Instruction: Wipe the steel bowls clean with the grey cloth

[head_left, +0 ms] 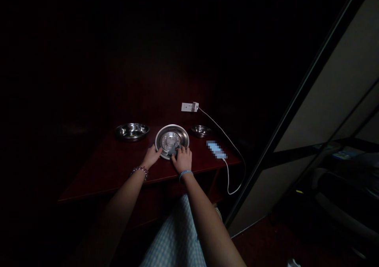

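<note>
A round steel bowl (171, 130) is tilted up on the dark red table (118, 172), its inside facing me. My left hand (152, 155) grips its lower left rim, thumb on the inner side. With bent fingers, my right hand (182, 160) presses a dark grey cloth (172, 151) against the lower right inside of the bowl. Part of the cloth is hidden under those fingers. To the left stands a wider steel bowl (132, 132), and a smaller steel bowl (200, 130) sits behind to the right.
A phone (216, 149), its screen blurred, lies at the table's right. Its white cable (227, 134) runs to a charger (195, 106) in the wall socket (186, 107) and hangs past the table edge. A pale panel (308, 113) with a dark frame rises at the right.
</note>
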A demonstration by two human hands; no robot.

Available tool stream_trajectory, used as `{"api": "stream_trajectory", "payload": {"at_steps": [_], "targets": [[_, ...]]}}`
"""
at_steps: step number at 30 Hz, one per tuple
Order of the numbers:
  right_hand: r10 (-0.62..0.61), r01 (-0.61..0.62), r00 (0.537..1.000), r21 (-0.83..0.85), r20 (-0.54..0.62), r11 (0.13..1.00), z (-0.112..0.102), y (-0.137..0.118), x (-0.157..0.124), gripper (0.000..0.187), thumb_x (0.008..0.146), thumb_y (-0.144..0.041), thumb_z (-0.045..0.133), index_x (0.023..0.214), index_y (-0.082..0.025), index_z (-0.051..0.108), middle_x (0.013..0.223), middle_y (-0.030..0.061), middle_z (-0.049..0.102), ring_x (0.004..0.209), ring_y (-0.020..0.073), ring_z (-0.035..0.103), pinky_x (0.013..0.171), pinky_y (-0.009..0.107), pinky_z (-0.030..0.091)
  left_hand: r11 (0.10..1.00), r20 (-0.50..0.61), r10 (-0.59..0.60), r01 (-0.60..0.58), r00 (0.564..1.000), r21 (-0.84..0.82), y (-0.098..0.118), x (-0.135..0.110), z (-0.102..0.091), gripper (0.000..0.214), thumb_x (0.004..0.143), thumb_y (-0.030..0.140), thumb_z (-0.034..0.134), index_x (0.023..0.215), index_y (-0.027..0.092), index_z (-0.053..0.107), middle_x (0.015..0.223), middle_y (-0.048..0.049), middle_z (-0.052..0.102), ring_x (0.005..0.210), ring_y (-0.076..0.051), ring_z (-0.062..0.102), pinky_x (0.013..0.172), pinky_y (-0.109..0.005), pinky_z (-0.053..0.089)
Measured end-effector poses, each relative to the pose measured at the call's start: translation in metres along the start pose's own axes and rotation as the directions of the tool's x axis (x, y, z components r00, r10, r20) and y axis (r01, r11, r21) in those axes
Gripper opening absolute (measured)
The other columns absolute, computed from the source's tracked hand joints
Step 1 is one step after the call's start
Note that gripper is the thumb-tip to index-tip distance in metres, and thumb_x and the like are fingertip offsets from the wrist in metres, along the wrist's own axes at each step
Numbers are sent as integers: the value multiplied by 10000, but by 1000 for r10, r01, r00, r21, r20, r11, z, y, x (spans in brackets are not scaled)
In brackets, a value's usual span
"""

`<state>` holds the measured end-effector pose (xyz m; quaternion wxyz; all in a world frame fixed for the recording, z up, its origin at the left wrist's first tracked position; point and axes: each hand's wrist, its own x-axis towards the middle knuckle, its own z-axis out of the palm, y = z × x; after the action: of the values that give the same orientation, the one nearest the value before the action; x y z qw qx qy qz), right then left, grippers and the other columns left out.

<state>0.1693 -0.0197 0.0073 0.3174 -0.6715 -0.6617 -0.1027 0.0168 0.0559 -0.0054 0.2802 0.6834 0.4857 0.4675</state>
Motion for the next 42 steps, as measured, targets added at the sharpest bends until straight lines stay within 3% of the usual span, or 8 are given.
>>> {"api": "stream_trajectory", "payload": {"at_steps": [7,19,22,25,29,33,36,42], "targets": [[-4,4,1000,-5,3,1000,-6,-3,-1,298,880,-331,503,1093,-192,658,1135,120,646,1100,293,463,935,428,331,999,-8,2,-2,1000,-34,2,-1,0,316,801,276,517,1059,139,637,983,-111,744,842,-225,708,742,-296,545],[-25,23,997,26,68,999,-9,-1,-1,312,910,-264,430,1158,-235,616,1089,84,675,1099,276,471,917,407,310,999,-22,36,-37,999,-19,1,-1,-1,317,791,287,519,1038,136,647,1037,-124,736,979,-253,683,879,-338,505],[-25,24,999,33,37,999,-10,0,-2,338,896,-261,463,1213,-236,578,1183,85,623,1115,273,450,919,395,327,1000,-9,16,-16,1000,-5,1,0,-1,307,796,279,517,1041,142,643,1025,-111,740,974,-250,682,875,-335,505],[-16,17,999,30,-29,999,-10,-1,-3,371,874,-247,507,1243,-238,547,1354,89,478,1136,265,422,919,382,348,1000,3,8,-8,1000,10,0,0,0,310,806,273,509,1054,138,638,1039,-111,737,974,-247,682,871,-330,506],[-15,15,998,-4,-56,1000,-10,-1,-3,347,873,-221,531,1219,-235,562,1315,102,456,1108,257,417,911,379,365,1000,-3,10,-10,1000,26,-1,1,1,317,806,259,518,1070,131,640,1072,-121,728,1001,-246,674,877,-324,501],[-33,32,999,-29,-39,999,-8,0,-2,210,909,-235,504,1057,-224,653,1167,99,514,1031,249,429,871,366,378,999,-5,-8,8,1000,36,-1,1,1,317,811,278,527,1057,118,646,988,-124,743,896,-241,699,802,-310,521],[-45,44,998,-29,-39,999,-6,1,-2,217,929,-247,482,1019,-225,678,1101,92,530,994,242,429,848,361,378,999,8,-5,4,1000,36,-1,1,0,324,811,282,526,1055,108,648,917,-113,748,771,-218,702,725,-291,527],[-52,50,997,-42,-57,998,-7,-1,-3,232,936,-285,481,1024,-216,684,1151,99,509,1004,245,424,857,366,376,999,16,8,-9,1000,49,-5,3,1,336,824,279,511,1067,87,642,908,-128,742,690,-202,686,690,-292,520]]}}
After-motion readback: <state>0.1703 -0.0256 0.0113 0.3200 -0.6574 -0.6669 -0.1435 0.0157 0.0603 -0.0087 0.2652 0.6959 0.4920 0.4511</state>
